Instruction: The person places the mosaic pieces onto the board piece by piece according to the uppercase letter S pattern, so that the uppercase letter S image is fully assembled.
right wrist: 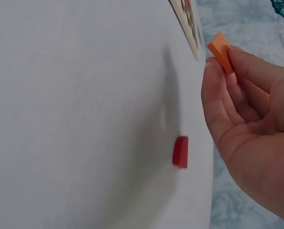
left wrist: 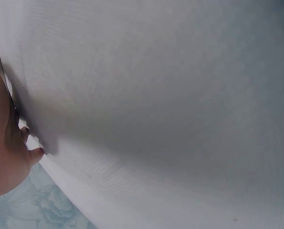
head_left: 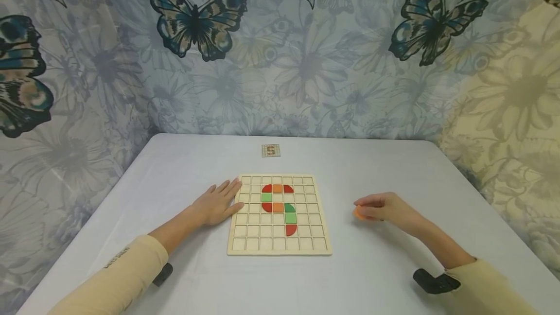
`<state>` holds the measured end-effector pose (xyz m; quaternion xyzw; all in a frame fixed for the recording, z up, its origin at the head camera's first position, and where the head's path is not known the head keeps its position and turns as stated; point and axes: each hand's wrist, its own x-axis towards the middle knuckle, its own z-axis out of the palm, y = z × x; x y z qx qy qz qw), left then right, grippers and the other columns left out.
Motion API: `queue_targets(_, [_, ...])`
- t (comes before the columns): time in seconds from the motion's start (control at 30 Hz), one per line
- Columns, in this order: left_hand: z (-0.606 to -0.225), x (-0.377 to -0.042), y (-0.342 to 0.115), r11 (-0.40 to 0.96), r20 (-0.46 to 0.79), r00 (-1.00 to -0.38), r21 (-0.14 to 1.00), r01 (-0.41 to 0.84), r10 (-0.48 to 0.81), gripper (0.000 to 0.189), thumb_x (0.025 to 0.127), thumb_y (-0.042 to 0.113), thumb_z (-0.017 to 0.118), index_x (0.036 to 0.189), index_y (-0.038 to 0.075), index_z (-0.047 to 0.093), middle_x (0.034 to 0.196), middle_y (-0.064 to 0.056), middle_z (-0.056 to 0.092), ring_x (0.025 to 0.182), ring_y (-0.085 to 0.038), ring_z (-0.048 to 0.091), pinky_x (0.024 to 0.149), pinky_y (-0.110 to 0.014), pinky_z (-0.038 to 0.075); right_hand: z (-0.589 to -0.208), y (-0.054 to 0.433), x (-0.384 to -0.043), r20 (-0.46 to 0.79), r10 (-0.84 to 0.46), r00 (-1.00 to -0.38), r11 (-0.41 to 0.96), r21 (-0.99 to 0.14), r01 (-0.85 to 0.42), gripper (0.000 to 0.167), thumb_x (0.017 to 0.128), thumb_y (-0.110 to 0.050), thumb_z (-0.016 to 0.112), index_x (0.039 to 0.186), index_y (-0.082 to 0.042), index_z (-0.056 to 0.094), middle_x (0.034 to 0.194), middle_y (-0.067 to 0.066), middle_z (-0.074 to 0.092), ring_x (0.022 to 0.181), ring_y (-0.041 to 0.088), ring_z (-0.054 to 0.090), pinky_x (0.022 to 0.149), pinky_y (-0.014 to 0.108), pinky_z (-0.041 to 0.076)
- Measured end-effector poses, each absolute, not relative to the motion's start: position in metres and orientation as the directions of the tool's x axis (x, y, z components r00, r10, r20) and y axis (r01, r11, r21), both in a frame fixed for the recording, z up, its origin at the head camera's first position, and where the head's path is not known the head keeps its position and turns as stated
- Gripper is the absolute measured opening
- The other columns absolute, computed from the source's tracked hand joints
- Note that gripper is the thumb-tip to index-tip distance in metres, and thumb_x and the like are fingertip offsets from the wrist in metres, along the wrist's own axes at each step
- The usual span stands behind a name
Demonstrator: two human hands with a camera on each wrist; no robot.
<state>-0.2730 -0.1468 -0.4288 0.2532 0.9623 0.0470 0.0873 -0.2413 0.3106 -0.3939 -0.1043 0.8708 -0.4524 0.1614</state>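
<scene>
A pale wooden grid board (head_left: 262, 244) lies flat on the table. Red rounded tiles (head_left: 290, 230), orange squares (head_left: 277, 188), light green squares (head_left: 290, 218) and a darker green rounded tile (head_left: 289, 207) sit in its cells in a winding line. My left hand (head_left: 218, 204) rests with straight fingers at the board's left edge, thumb on the rim. To the right of the board, my right hand (head_left: 389, 210) pinches an orange square tile (right wrist: 221, 51) between thumb and fingers, above the table. A red tile (right wrist: 181, 152) lies below it in the right wrist view; the head view hides it.
A small card (head_left: 271, 150) with an S-shaped pattern lies behind the board. White cloth covers the table (head_left: 192, 159). Butterfly-printed fabric walls (head_left: 306, 77) rise behind and beside it. A black strap device (head_left: 436, 282) is on the right wrist.
</scene>
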Motion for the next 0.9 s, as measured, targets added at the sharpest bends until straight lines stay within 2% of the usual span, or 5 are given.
queue_targets(0.13, [-0.43, -0.273, -0.147, 0.864, -0.139, -0.854, 0.13, 0.486, 0.502, 0.072, 0.102, 0.052, 0.028, 0.152, 0.002, 0.015, 0.157, -0.014, 0.013, 0.141, -0.036, 0.015, 0.109, -0.056, 0.017, -0.396, 0.3, -0.247, -0.216, -0.312, -0.925, 0.602, -0.798, -0.017, 0.046, 0.087, -0.035, 0.071, 0.12, -0.004, 0.066, 0.105, 0.004, 0.069, 0.086, 0.02, 0.061, 0.071, 0.031, 0.05])
queue_targets(0.33, [-0.431, -0.272, -0.148, 0.861, -0.126, -0.853, 0.131, 0.491, 0.506, 0.071, 0.102, 0.051, 0.029, 0.152, 0.001, 0.016, 0.157, -0.014, 0.014, 0.141, -0.036, 0.017, 0.109, -0.056, 0.017, -0.396, 0.283, -0.254, -0.215, -0.387, -0.897, 0.543, -0.839, -0.034, 0.044, 0.088, -0.03, 0.07, 0.119, 0.0, 0.065, 0.105, 0.007, 0.069, 0.09, 0.021, 0.064, 0.079, 0.032, 0.052])
queue_targets(0.9, [-0.426, -0.272, -0.147, 0.87, -0.145, -0.859, 0.121, 0.477, 0.491, 0.07, 0.102, 0.049, 0.03, 0.152, 0.001, 0.017, 0.157, -0.013, 0.014, 0.141, -0.035, 0.016, 0.11, -0.055, 0.017, -0.397, 0.228, -0.272, -0.243, -0.443, -0.863, 0.547, -0.836, -0.046, 0.031, 0.086, -0.023, 0.072, 0.11, -0.003, 0.071, 0.096, 0.004, 0.07, 0.081, 0.018, 0.061, 0.074, 0.03, 0.051])
